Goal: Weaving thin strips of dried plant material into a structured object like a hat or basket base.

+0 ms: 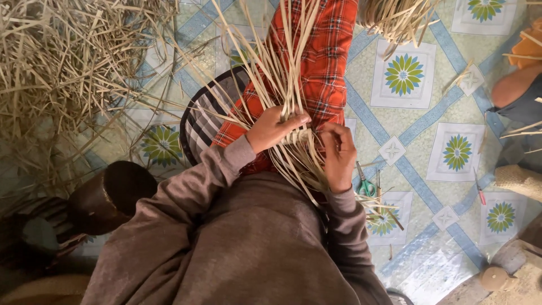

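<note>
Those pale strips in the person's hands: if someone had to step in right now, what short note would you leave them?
Left hand: closed over the fan of pale strips, pinning them on the lap.
Right hand: fingers pinching strips at the woven patch between the hands.
Done: only a small plaited section where the strips cross.
Left: the long ends fan out loose, unwoven.
Nearby: green-handled scissors on the patterned floor mat by the right hand; a heap of loose strips on the left.

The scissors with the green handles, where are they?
In the head view, the scissors lie on the patterned floor mat, just right of the right hand and the pale straw strips.
</note>
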